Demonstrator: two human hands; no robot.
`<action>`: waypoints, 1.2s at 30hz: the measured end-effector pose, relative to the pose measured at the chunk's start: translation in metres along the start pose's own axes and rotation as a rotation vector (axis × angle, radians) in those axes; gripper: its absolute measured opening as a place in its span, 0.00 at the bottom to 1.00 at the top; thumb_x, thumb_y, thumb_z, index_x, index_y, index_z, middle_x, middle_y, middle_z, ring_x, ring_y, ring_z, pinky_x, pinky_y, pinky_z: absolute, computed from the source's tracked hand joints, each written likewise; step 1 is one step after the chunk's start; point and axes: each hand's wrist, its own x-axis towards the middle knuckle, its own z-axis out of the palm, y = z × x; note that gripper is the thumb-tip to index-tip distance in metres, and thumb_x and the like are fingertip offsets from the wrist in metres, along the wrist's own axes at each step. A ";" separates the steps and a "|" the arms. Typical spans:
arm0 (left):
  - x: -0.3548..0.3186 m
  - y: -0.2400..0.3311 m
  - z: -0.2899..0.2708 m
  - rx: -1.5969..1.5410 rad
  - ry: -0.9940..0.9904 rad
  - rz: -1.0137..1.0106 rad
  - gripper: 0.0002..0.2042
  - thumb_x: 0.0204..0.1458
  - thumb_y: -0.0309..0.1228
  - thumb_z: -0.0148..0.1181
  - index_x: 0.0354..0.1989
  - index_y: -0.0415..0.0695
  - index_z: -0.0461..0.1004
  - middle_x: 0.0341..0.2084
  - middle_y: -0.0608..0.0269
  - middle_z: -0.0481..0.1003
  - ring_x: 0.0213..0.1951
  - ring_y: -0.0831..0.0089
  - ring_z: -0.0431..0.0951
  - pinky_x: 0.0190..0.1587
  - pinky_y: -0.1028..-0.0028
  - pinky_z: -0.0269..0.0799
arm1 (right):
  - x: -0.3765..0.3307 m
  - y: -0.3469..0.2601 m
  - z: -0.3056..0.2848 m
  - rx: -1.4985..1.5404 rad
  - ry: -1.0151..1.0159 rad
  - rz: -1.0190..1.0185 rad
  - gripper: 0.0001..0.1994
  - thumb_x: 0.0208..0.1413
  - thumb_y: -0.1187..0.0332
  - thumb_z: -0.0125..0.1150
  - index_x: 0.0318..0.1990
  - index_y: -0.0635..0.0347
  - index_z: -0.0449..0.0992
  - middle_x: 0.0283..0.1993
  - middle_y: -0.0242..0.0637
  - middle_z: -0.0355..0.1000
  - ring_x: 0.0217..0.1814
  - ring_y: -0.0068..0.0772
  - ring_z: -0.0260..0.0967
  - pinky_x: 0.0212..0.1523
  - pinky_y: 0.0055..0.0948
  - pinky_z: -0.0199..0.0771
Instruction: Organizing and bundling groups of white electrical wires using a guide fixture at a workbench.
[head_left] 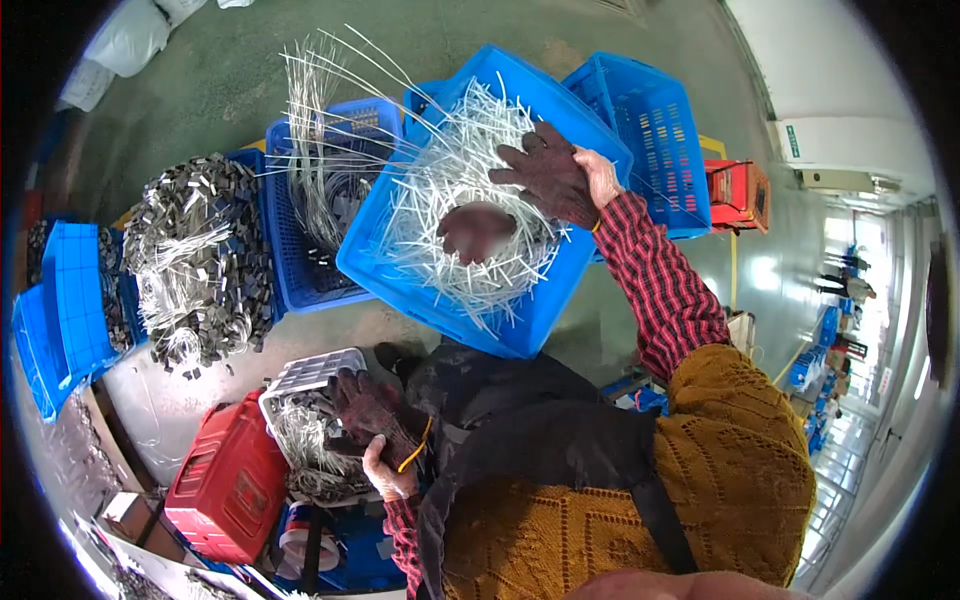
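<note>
My right hand (599, 178), closed at the cuff of a dark knitted work glove (548, 177), holds it over a blue crate (390, 275). The crate is heaped with short white plastic strands (440, 185). A second dark glove (470, 233) lies on the strands near the middle; part of it is blurred. Down at the left, my left hand (388, 478) is closed on the yellow-edged cuff of another dark glove (375, 412). That glove hangs over a white basket (315, 368) of tangled strands and dark bits. Most of my fingers are hidden behind the gloves.
A blue basket (283, 230) with long thin wires stands left of the crate, beside a tall heap of small dark and silver pieces (200, 250). Behind on the right is another blue crate (640, 130). A red container (228, 485) lies lower left; a red bin (740, 195) stands right.
</note>
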 end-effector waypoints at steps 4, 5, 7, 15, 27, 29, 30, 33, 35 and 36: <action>0.004 0.000 -0.014 0.035 0.021 0.029 0.12 0.46 0.25 0.57 0.39 0.37 0.77 0.40 0.58 0.79 0.45 0.59 0.78 0.55 0.57 0.74 | -0.012 -0.017 0.010 -0.011 -0.100 -0.031 0.21 0.53 0.66 0.52 0.54 0.66 0.73 0.50 0.41 0.75 0.49 0.38 0.73 0.53 0.36 0.72; 0.004 0.001 -0.014 0.034 0.023 0.030 0.12 0.46 0.25 0.57 0.39 0.37 0.77 0.40 0.58 0.79 0.45 0.59 0.78 0.55 0.57 0.74 | -0.016 -0.022 0.014 -0.014 -0.125 -0.038 0.21 0.53 0.67 0.53 0.54 0.66 0.73 0.50 0.41 0.75 0.49 0.38 0.73 0.53 0.36 0.72; 0.003 0.003 -0.012 0.036 0.003 0.021 0.11 0.45 0.25 0.57 0.38 0.37 0.77 0.40 0.59 0.78 0.44 0.59 0.78 0.54 0.59 0.75 | -0.025 -0.032 0.022 -0.017 -0.177 -0.051 0.20 0.52 0.69 0.55 0.53 0.66 0.73 0.49 0.42 0.75 0.49 0.40 0.74 0.53 0.37 0.73; -0.023 -0.001 0.027 0.030 -0.030 0.137 0.18 0.45 0.24 0.57 0.47 0.37 0.74 0.41 0.57 0.78 0.44 0.59 0.78 0.52 0.59 0.76 | -0.046 -0.020 0.073 -0.927 -0.181 -0.519 0.15 0.50 0.74 0.61 0.47 0.64 0.73 0.45 0.48 0.76 0.51 0.49 0.74 0.48 0.39 0.72; -0.054 -0.004 0.091 -0.019 -0.360 0.219 0.38 0.40 0.11 0.53 0.67 0.43 0.59 0.57 0.53 0.70 0.59 0.55 0.71 0.62 0.57 0.68 | -0.017 0.133 0.098 -1.357 -0.102 -0.787 0.13 0.52 0.69 0.57 0.47 0.51 0.77 0.48 0.47 0.74 0.44 0.53 0.74 0.43 0.47 0.75; -0.049 -0.006 0.078 -0.081 -0.407 0.199 0.38 0.39 0.11 0.52 0.66 0.42 0.59 0.57 0.53 0.70 0.60 0.55 0.71 0.63 0.57 0.67 | -0.018 0.114 0.104 -1.128 -0.016 -0.603 0.12 0.55 0.71 0.51 0.46 0.54 0.76 0.40 0.56 0.75 0.41 0.61 0.72 0.42 0.51 0.73; -0.049 -0.006 0.077 -0.084 -0.416 0.194 0.38 0.39 0.11 0.52 0.66 0.42 0.59 0.57 0.53 0.70 0.60 0.55 0.71 0.63 0.57 0.67 | -0.021 0.105 0.096 -1.141 0.057 -0.482 0.13 0.56 0.71 0.50 0.47 0.57 0.76 0.41 0.56 0.75 0.43 0.62 0.73 0.44 0.50 0.72; -0.047 -0.004 0.088 -0.019 -0.443 0.245 0.38 0.40 0.12 0.56 0.66 0.40 0.59 0.57 0.53 0.71 0.59 0.55 0.71 0.63 0.59 0.67 | -0.046 0.054 0.105 -0.765 0.012 -0.294 0.18 0.61 0.66 0.50 0.54 0.68 0.73 0.48 0.47 0.75 0.51 0.44 0.72 0.55 0.37 0.69; -0.032 -0.013 0.097 0.593 -0.315 0.486 0.39 0.41 0.18 0.64 0.67 0.38 0.58 0.57 0.53 0.70 0.60 0.57 0.70 0.62 0.61 0.67 | -0.071 0.041 0.112 -0.605 0.040 -0.194 0.18 0.59 0.67 0.51 0.54 0.67 0.73 0.50 0.44 0.75 0.51 0.38 0.71 0.54 0.34 0.69; -0.022 -0.022 0.100 0.968 -0.202 0.838 0.43 0.40 0.26 0.73 0.67 0.37 0.57 0.57 0.50 0.69 0.59 0.55 0.71 0.59 0.64 0.69 | -0.088 0.042 0.125 -0.594 0.003 -0.214 0.16 0.57 0.71 0.52 0.51 0.66 0.74 0.47 0.47 0.76 0.47 0.41 0.72 0.52 0.38 0.71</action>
